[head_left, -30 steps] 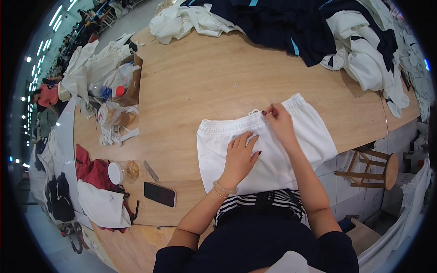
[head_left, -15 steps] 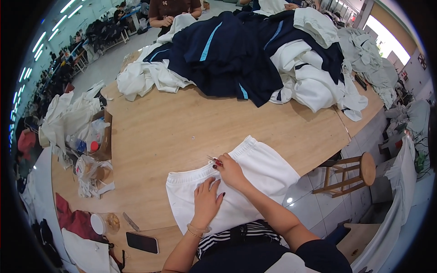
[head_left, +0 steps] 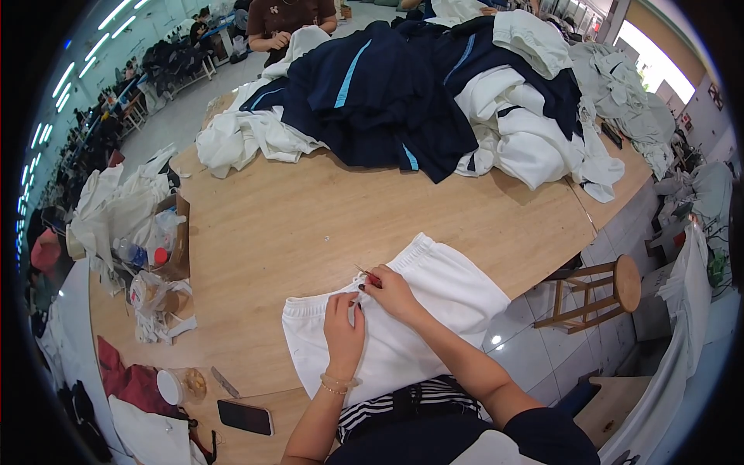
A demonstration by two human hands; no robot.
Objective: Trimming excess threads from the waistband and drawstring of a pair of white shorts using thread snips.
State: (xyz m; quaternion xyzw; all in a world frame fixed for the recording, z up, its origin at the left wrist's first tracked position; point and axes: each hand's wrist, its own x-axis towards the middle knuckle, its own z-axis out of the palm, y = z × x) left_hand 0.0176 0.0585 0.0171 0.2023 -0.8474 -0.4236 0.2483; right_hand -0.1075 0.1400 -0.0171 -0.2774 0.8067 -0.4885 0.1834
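Observation:
White shorts [head_left: 457,287] with a gathered elastic waistband lie spread on the wooden table right in front of me. My right hand [head_left: 391,296] is closed around small thread snips [head_left: 373,279] with a red handle. Their thin metal tips point up and left, just over the middle of the waistband. A small white loop or bit of cord shows beside the tips. On the white cloth just below the waistband lies my left hand [head_left: 342,329], fingers stretched out and close to the right hand. A beaded bracelet circles its wrist.
A heap of navy and white garments [head_left: 380,101] covers the table's far side; a person in brown stands behind it. At left are an open cardboard box [head_left: 180,240] with bottles, a plastic jar [head_left: 182,385], a knife [head_left: 225,383] and a phone [head_left: 246,417]. A wooden stool [head_left: 626,284] stands right.
My left hand has shifted slightly up and left toward the waistband, its fingers straighter. The right hand with the snips stays nearly in place. The whole view has shifted slightly.

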